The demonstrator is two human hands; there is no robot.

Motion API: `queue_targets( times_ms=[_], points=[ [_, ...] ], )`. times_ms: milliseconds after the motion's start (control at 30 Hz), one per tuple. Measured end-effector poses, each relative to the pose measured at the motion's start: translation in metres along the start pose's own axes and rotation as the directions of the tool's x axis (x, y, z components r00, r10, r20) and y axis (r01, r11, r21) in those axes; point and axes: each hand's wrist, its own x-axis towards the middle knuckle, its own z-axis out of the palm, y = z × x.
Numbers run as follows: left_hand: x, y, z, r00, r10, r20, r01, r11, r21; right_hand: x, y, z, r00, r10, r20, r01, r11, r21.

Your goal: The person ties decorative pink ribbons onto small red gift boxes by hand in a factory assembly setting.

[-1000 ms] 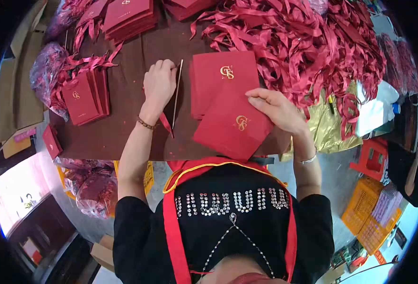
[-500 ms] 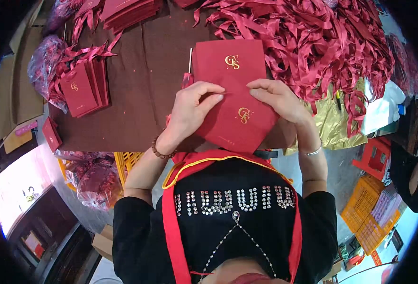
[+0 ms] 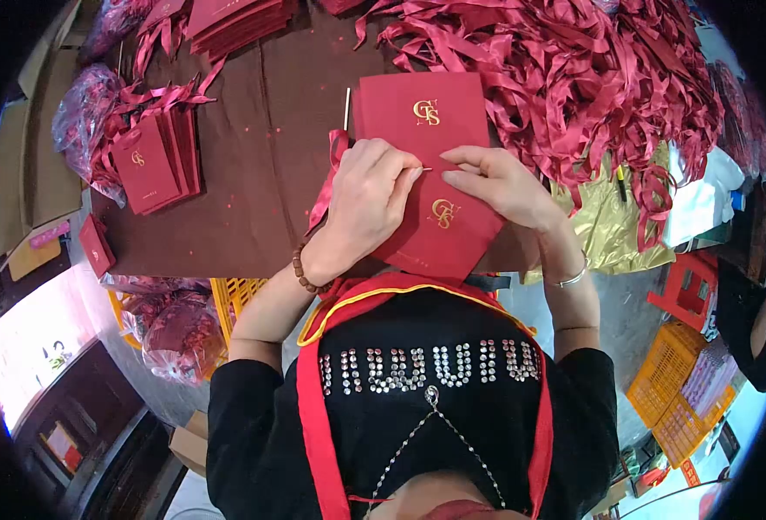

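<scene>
A dark red paper bag [image 3: 435, 230] with a gold logo lies tilted in front of me, over another red bag [image 3: 426, 95] with the same logo. My left hand [image 3: 370, 186] is closed above its upper left edge, pinching a thin pale needle-like stick [image 3: 427, 168] whose tip points right. My right hand [image 3: 500, 186] pinches the bag's upper edge, its thumb and forefinger facing that tip. A red ribbon [image 3: 329, 178] hangs beside my left hand; a pale rod [image 3: 347, 108] stands out above it. What lies under my left palm is hidden.
A big heap of red ribbons [image 3: 573, 78] covers the table's right side. Ribboned red bags [image 3: 153, 165] lean at left, with a stack of red bags [image 3: 235, 22] behind. Gold wrapping [image 3: 612, 230] lies at the right edge. Orange crates [image 3: 677, 390] stand on the floor.
My left hand has moved slightly right and up and turned, and a thin stick tip now shows at its fingertips. My right hand has shifted a little left. The front bag moved slightly.
</scene>
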Motion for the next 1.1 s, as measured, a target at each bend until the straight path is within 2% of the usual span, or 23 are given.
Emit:
queue_targets(
  times_ms=[367,667,933,1000,1100],
  points=[
    [0.004,0.006,0.001,0.999,0.028,0.037,-0.033,0.99,0.134,-0.004,0.002,0.004,0.997,-0.072,0.01,0.071,0.996,0.049],
    [0.004,0.021,0.003,0.973,0.2,0.12,-0.232,0.863,0.448,-0.008,0.005,0.006,0.993,-0.117,0.015,0.117,0.993,0.033],
    [0.005,0.018,-0.006,0.955,0.215,0.206,-0.285,0.863,0.418,-0.009,0.004,0.008,0.991,-0.13,0.041,0.129,0.991,0.031],
    [0.005,0.018,-0.006,0.951,0.216,0.22,-0.291,0.868,0.402,-0.009,0.007,0.01,0.99,-0.138,0.031,0.134,0.985,0.113],
    [0.006,0.022,-0.009,0.946,0.221,0.239,-0.306,0.853,0.423,-0.01,0.002,0.011,0.993,-0.113,0.047,0.108,0.989,0.102]
  ],
)
